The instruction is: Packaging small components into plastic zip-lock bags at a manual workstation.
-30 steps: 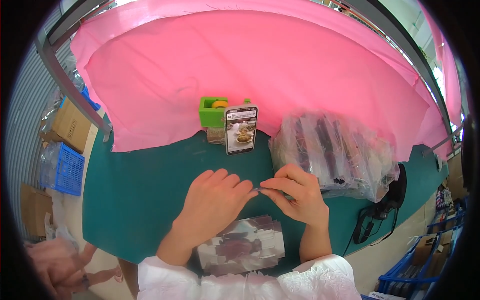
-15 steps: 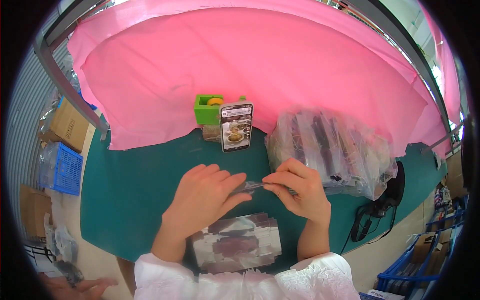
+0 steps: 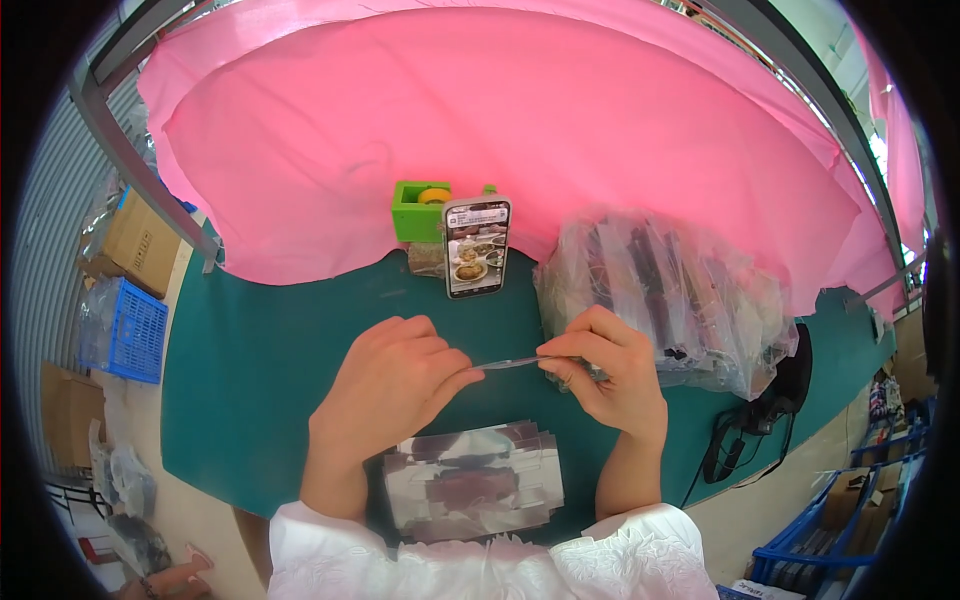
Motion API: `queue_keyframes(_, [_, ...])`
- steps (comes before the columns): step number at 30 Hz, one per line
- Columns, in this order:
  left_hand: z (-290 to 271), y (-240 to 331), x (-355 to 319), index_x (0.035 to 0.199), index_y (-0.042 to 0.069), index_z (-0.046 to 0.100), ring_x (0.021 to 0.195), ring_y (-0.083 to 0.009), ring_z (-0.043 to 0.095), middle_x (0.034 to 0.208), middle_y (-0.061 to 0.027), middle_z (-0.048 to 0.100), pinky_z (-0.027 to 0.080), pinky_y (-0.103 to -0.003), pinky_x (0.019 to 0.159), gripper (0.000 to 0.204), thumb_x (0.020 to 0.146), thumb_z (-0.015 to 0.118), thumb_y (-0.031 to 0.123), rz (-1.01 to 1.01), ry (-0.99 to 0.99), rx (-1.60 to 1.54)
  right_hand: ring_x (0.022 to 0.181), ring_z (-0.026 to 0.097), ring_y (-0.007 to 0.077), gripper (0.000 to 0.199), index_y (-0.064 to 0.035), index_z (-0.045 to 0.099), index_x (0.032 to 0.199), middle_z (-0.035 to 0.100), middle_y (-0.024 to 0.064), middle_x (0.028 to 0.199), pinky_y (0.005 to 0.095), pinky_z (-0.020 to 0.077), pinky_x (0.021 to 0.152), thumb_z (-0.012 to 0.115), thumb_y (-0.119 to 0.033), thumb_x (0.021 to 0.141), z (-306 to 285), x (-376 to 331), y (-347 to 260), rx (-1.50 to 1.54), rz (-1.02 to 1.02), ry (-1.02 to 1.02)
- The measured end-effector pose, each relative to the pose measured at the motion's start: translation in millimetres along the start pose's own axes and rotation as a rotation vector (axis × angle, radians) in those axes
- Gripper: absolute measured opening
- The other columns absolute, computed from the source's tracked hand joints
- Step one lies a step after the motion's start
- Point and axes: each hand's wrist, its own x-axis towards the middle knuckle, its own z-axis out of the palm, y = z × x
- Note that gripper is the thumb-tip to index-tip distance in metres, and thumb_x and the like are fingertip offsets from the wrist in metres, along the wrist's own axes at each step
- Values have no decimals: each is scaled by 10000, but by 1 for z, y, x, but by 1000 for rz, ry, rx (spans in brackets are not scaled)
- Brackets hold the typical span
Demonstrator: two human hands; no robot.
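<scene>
A thin, clear plastic piece [image 3: 508, 363], seen nearly edge-on, stretches between my two hands above the green table. My left hand [image 3: 395, 385] pinches its left end between thumb and fingers. The right end is held by my right hand [image 3: 605, 370] in a thumb-and-finger pinch. Whether the piece is a sheet or a small bag I cannot tell. Below my hands, close to my body, lies a stack of flat, clear plastic pieces [image 3: 475, 480], their edges unevenly fanned.
A phone [image 3: 477, 248] stands propped against a green tape dispenser [image 3: 415, 215]. A large clear bag of packed items [image 3: 660, 300] lies at right, beside a black strapped object [image 3: 765, 415]. Pink cloth [image 3: 500, 110] hangs behind. Blue crates [image 3: 135, 330] stand left; another person's hand [image 3: 175, 578] shows lower left.
My left hand has shifted slightly left and down, so more of the plastic piece shows between my hands. The other person's hand at the lower left has moved.
</scene>
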Motion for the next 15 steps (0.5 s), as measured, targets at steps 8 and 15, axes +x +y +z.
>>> queue_keyframes(8, [1,-15,13,1233,87,650,775,-188,562,919,-66,638,474,-315,711,395,844,702,136,-144,249,-459,661,573,125,130,-3,706,917,590,63,808,246,462,560,746,-10,793,-32,-8,7,-80,47,240])
queue_keyframes(15, [44,-100,57,1267,60,618,731,-107,580,996,-62,634,481,-267,642,368,922,645,186,-427,523,-479,673,550,95,123,34,653,967,523,33,846,234,502,564,684,-63,899,-63,-30,14,135,131,503])
